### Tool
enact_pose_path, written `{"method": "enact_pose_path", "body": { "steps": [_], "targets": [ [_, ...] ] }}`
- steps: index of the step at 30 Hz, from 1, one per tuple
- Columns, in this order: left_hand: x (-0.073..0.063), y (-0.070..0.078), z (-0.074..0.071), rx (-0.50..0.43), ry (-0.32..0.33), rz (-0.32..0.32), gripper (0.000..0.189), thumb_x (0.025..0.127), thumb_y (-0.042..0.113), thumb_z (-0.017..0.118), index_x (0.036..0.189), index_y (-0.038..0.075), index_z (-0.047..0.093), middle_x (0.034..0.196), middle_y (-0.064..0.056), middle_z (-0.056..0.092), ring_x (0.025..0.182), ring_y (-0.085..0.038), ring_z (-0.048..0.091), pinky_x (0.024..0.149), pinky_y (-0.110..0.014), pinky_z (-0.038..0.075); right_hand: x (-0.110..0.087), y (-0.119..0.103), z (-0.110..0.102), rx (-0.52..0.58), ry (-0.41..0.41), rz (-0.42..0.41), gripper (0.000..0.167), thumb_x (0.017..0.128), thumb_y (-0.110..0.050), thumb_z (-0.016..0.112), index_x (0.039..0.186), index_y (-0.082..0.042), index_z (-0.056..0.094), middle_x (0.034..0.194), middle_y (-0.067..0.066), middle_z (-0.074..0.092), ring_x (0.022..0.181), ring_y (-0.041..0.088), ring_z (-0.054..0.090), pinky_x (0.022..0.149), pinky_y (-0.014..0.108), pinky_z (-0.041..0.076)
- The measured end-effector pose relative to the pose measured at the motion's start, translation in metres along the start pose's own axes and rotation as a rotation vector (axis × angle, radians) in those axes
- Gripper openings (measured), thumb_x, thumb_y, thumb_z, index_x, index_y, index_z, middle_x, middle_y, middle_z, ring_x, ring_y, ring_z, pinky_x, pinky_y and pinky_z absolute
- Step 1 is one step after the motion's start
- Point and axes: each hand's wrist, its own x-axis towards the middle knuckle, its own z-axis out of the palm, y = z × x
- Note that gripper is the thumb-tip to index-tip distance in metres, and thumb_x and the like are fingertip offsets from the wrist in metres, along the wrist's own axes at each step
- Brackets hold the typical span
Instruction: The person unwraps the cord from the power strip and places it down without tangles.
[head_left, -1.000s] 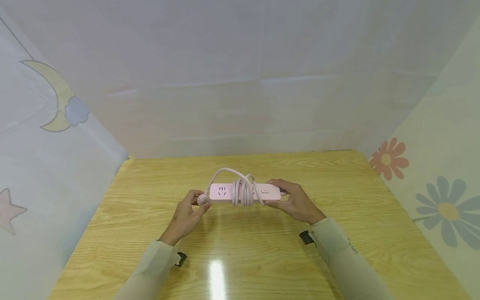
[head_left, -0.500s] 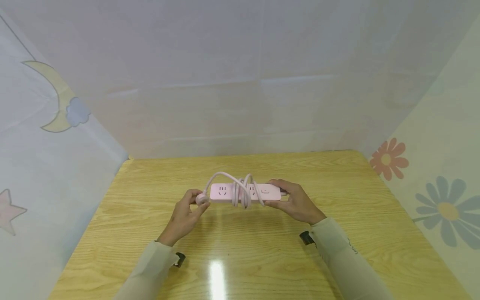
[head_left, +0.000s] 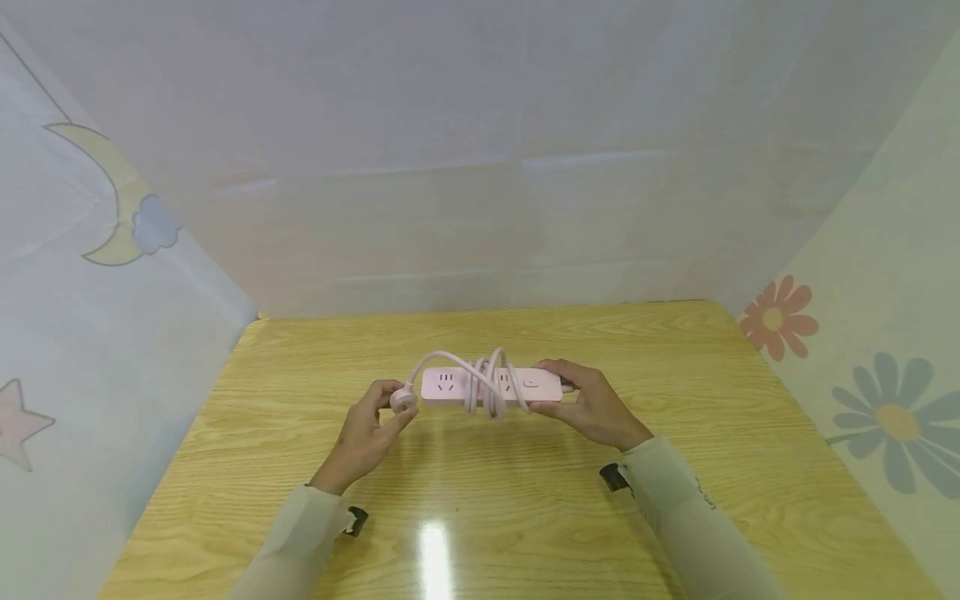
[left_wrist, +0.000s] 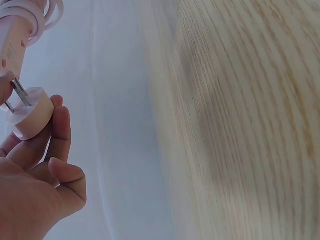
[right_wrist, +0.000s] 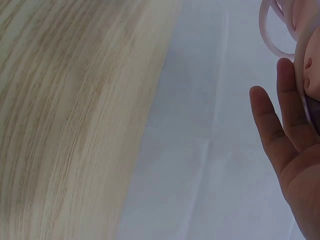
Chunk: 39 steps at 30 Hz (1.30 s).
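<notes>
Head view: the pink power strip (head_left: 504,382) looks lifted off the wooden table (head_left: 300,375), with several turns of its cord (head_left: 472,393) wrapped round its middle. At its right end the right hand (head_left: 596,408) is clamped on it, fingers (head_left: 566,369) over the far edge and thumb (head_left: 551,408) on the near one. Just beyond its left end the left hand (head_left: 363,433) pinches the plug (head_left: 402,400), which stands apart from the strip; from there the cord arches over to the turns. As a judgement, the strip is only partly wound: the turns round its middle are in place, though they look loose and uneven, while the arched length and the plug are neither wrapped round it nor tucked against it. Whether turns are being added or taken off cannot be told. Left wrist view: the plug is near the strip's end, its metal prongs (left_wrist: 21,92) bare and in no socket, with the thumb close to them; loops of cord bulge out farther along the strip. Right wrist view: only part of the strip shows, with two fingers reaching beside it and a cord loop standing off it; the thumb is out of sight, so this angle alone does not settle the hold.
</notes>
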Motion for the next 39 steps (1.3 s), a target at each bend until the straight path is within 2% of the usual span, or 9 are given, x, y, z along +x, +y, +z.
{"method": "enact_pose_path", "body": {
  "steps": [4, 8, 11, 16, 20, 27, 39],
  "targets": [
    [-0.001, -0.001, -0.001, -0.005, -0.011, 0.008, 0.031, 0.095, 0.013, 0.070, 0.121, 0.003, 0.057, 0.111, -0.011, 0.070, 0.102, -0.023, 0.062, 0.079, -0.035, 0.043, 0.000, 0.000, 0.000, -0.004, 0.004, -0.005, 0.047, 0.086, -0.011, 0.080, 0.128, 0.000, 0.063, 0.122, 0.014, 0.066, 0.097, 0.022, 0.066, 0.077, 0.031, 0.055],
    [-0.002, -0.001, -0.002, -0.004, -0.021, 0.010, 0.032, 0.095, 0.012, 0.070, 0.122, 0.003, 0.056, 0.112, -0.010, 0.070, 0.099, -0.022, 0.061, 0.074, -0.029, 0.042, 0.000, 0.000, 0.000, -0.011, 0.008, -0.005, 0.048, 0.086, -0.011, 0.080, 0.129, 0.001, 0.063, 0.121, 0.014, 0.067, 0.096, 0.022, 0.066, 0.077, 0.031, 0.055],
    [-0.003, -0.001, -0.004, -0.008, -0.037, 0.003, 0.033, 0.095, 0.013, 0.070, 0.123, 0.004, 0.056, 0.111, -0.008, 0.069, 0.098, -0.021, 0.060, 0.072, -0.029, 0.040, 0.000, 0.001, 0.000, -0.014, 0.009, -0.010, 0.048, 0.086, -0.011, 0.080, 0.129, 0.001, 0.063, 0.120, 0.014, 0.067, 0.096, 0.022, 0.066, 0.077, 0.031, 0.055],
    [-0.005, -0.004, -0.006, -0.017, -0.074, 0.002, 0.034, 0.096, 0.016, 0.070, 0.125, 0.006, 0.055, 0.114, -0.006, 0.067, 0.104, -0.021, 0.060, 0.078, -0.035, 0.041, 0.001, 0.000, 0.001, -0.008, 0.007, -0.030, 0.046, 0.086, -0.011, 0.080, 0.127, 0.000, 0.063, 0.119, 0.013, 0.068, 0.095, 0.021, 0.067, 0.077, 0.031, 0.055],
    [-0.005, -0.004, -0.007, -0.017, -0.085, 0.012, 0.034, 0.095, 0.016, 0.070, 0.124, 0.007, 0.056, 0.114, -0.005, 0.068, 0.101, -0.020, 0.059, 0.075, -0.033, 0.039, 0.002, 0.000, 0.001, -0.006, 0.006, -0.030, 0.045, 0.086, -0.011, 0.080, 0.127, -0.001, 0.064, 0.118, 0.012, 0.068, 0.096, 0.021, 0.067, 0.077, 0.031, 0.055],
    [-0.007, -0.004, -0.009, -0.007, -0.088, 0.070, 0.033, 0.094, 0.010, 0.070, 0.123, 0.004, 0.057, 0.114, -0.009, 0.069, 0.093, -0.014, 0.057, 0.071, -0.029, 0.037, 0.001, 0.002, 0.002, -0.010, 0.009, -0.026, 0.047, 0.086, -0.011, 0.080, 0.128, 0.001, 0.063, 0.119, 0.013, 0.068, 0.095, 0.021, 0.067, 0.077, 0.031, 0.055],
    [-0.010, -0.005, -0.012, -0.038, -0.127, 0.165, 0.031, 0.094, 0.004, 0.068, 0.123, 0.005, 0.057, 0.107, -0.005, 0.069, 0.088, -0.012, 0.054, 0.070, -0.030, 0.037, 0.002, 0.005, 0.003, -0.021, 0.016, -0.065, 0.040, 0.086, -0.010, 0.079, 0.124, -0.004, 0.066, 0.115, 0.008, 0.069, 0.094, 0.018, 0.066, 0.078, 0.037, 0.055]
  ]
}}
